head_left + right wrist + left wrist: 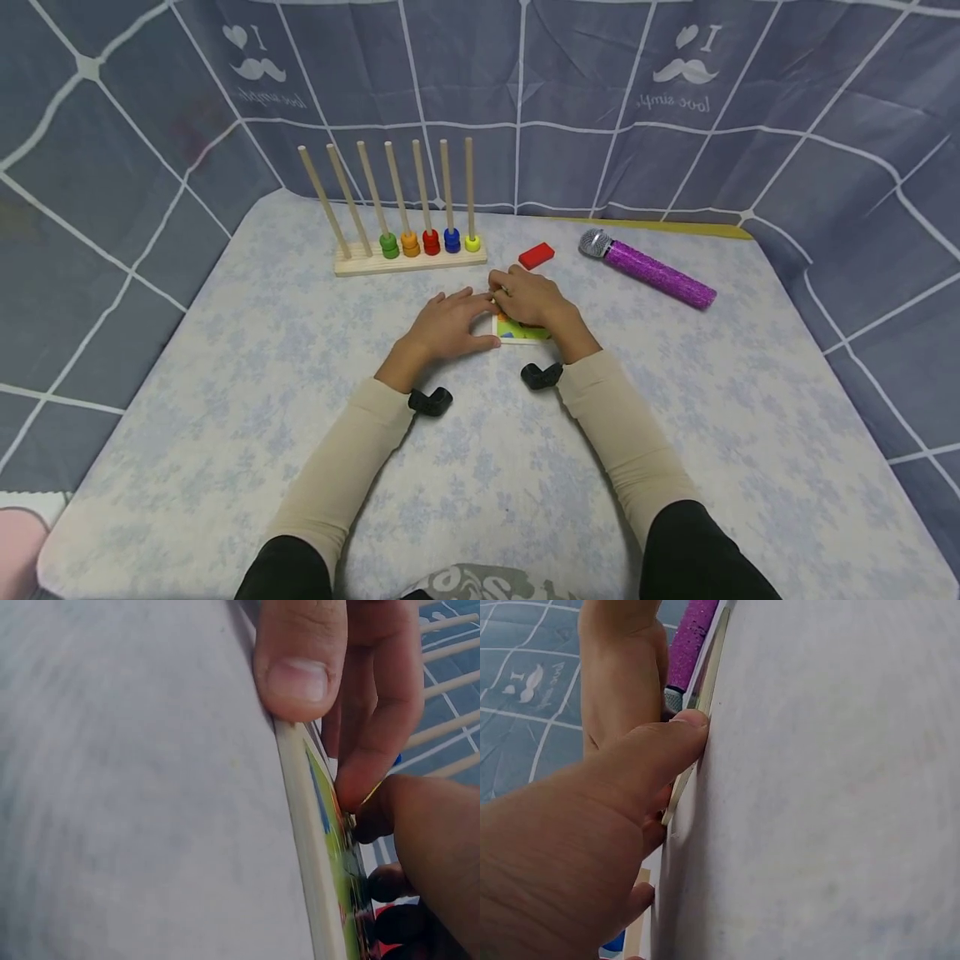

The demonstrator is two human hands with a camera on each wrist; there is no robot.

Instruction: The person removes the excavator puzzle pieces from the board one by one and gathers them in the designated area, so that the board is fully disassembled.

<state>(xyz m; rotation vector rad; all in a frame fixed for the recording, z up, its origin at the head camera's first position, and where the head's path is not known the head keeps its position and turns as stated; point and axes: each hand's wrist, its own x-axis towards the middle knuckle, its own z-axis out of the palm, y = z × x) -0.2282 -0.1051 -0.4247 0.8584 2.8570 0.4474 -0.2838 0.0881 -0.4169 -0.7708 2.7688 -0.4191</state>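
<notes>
A flat wooden puzzle board (521, 340) with a green, orange and blue picture lies on the table; its pale edge (306, 825) shows close up in the right wrist view. My left hand (447, 323) holds the board's left side, its thumb (682, 731) at the near corner and its index finger at the picture. Over the board, my right hand (527, 298) has its fingers curled, pinching a small yellow-edged piece (373, 793), mostly hidden by fingers. Part of the picture is covered by this hand.
Behind the hands stands a wooden peg rack (411, 263) with coloured rings on several of its rods. A red block (536, 255) lies beyond the right hand. Farther right is a glittery purple microphone (660, 273). A tiled-pattern curtain (480, 92) hangs behind the table.
</notes>
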